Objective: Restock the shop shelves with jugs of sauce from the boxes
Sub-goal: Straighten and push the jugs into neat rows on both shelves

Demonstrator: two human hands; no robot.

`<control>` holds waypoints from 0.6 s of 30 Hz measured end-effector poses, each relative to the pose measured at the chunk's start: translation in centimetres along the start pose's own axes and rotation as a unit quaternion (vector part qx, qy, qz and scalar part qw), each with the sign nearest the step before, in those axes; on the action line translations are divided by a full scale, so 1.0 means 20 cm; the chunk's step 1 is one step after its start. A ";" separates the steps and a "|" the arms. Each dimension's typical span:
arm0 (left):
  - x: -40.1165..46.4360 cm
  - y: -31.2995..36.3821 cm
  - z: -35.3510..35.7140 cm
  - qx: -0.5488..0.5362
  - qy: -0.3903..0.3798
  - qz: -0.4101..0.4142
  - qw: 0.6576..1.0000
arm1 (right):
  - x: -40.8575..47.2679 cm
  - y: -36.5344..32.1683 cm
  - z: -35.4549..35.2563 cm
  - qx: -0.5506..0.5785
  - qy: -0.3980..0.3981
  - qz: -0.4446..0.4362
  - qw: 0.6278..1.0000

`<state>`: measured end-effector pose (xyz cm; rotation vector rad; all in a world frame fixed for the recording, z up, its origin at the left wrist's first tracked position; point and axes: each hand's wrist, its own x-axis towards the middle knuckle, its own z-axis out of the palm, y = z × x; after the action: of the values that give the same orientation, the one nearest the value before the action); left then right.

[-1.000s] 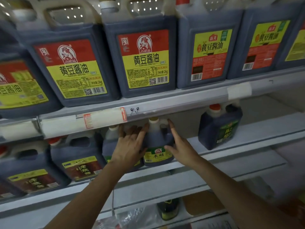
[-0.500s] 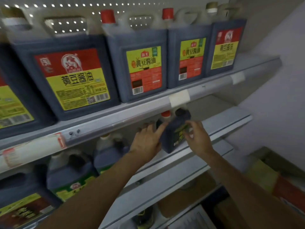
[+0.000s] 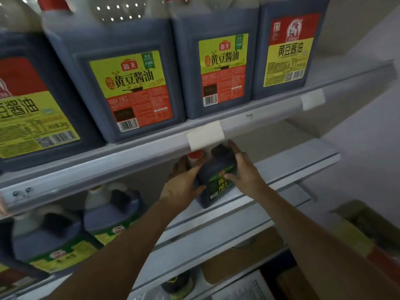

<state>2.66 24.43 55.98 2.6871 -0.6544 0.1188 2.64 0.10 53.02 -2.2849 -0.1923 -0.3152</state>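
Observation:
A small dark jug of sauce (image 3: 213, 169) with a green label and a red cap stands on the middle shelf (image 3: 281, 169), just under the upper shelf's edge. My left hand (image 3: 184, 185) grips its left side, fingers along the side and thumb across the lower front. My right hand (image 3: 244, 172) lies against the jug's right side with straight, spread fingers and the thumb on the label. The back of the jug is hidden.
Large dark jugs (image 3: 129, 83) with yellow and red labels fill the upper shelf (image 3: 151, 146). More jugs (image 3: 112, 215) stand at the left of the middle shelf. A cardboard box (image 3: 359, 226) sits low right; a bottle (image 3: 177, 282) is on the shelf below.
Both hands left the yellow-labelled jug in the middle of the shelf and moved right to the green-labelled jug, closing in on both its sides. The view swung right and nearer.

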 end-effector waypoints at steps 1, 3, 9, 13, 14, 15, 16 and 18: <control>0.00 0.01 -0.01 -0.004 0.002 -0.003 1.000 | 0.00 0.00 0.01 0.008 0.010 0.000 1.000; -0.02 0.01 -0.03 0.007 0.003 -0.010 1.000 | -0.01 0.00 0.03 0.020 0.020 0.002 1.000; -0.18 -0.06 -0.23 0.139 -0.079 -0.049 0.986 | -0.13 -0.12 0.20 0.010 0.013 -0.024 1.000; -0.34 -0.14 -0.34 0.228 -0.078 -0.057 0.969 | -0.20 -0.26 0.35 -0.018 0.030 -0.055 0.998; -0.37 -0.16 -0.36 0.252 -0.071 -0.058 0.963 | -0.21 -0.29 0.39 -0.021 0.030 -0.059 0.998; -0.41 -0.18 -0.37 0.271 -0.064 -0.059 0.959 | -0.22 -0.31 0.41 -0.022 0.029 -0.062 0.997; -0.44 -0.20 -0.37 0.280 -0.057 -0.060 0.956 | -0.22 -0.34 0.43 -0.021 0.025 -0.062 0.998; -0.48 -0.26 -0.37 0.284 -0.040 -0.051 0.957 | -0.22 -0.37 0.47 -0.016 0.017 -0.063 0.998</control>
<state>-3.56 35.56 59.55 3.2876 -0.5666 0.1972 -1.90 11.88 50.99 -2.3013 -0.3162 -0.4235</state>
